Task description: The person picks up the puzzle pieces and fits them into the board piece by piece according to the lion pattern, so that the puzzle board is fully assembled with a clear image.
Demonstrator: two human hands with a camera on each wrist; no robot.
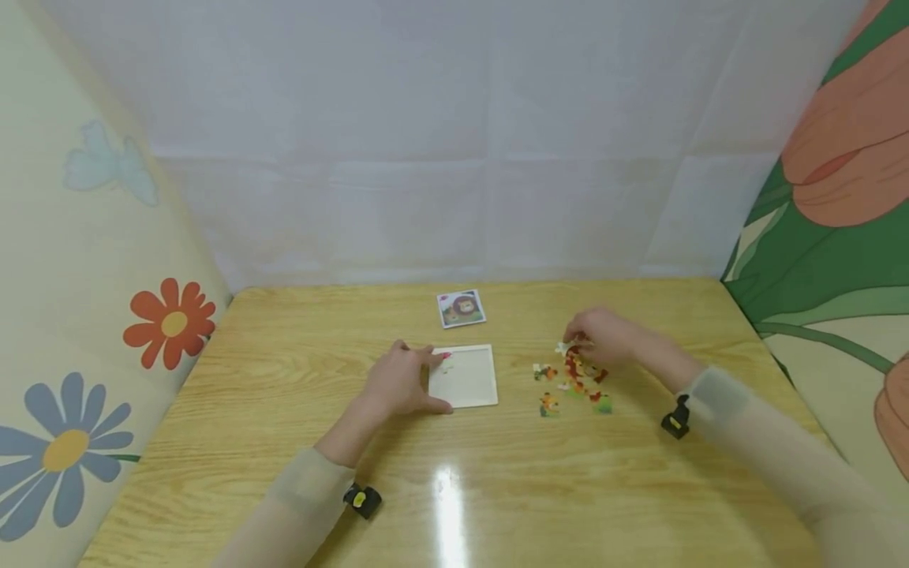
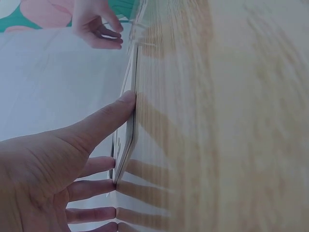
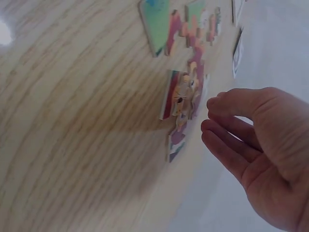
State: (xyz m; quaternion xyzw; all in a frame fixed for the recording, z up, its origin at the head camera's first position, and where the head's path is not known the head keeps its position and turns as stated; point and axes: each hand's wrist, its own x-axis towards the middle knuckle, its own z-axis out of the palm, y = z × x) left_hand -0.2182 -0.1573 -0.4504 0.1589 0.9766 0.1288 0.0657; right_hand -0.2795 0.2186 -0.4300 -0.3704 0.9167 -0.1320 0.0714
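A square white puzzle tray (image 1: 472, 379) lies on the table. My left hand (image 1: 401, 381) rests at its left side, with the thumb on the near edge and straight fingers spread along the left edge. A small pink and green patch (image 1: 446, 356) shows in the tray by the index fingertip. Loose, colourful jigsaw pieces (image 1: 577, 367) lie right of the tray, some touching or overlapping. Just over their far side hovers my right hand (image 1: 604, 335). In the right wrist view its fingers are loosely bent, with a gap to the thumb and no piece visible between them.
A square picture card (image 1: 461, 308) with a lion on it lies behind the tray. A white cloth (image 1: 454, 221) hangs along the table's back edge. Flower-patterned panels (image 1: 85, 315) stand on both sides. Black wrist devices (image 1: 363, 500) sit on both sleeves.
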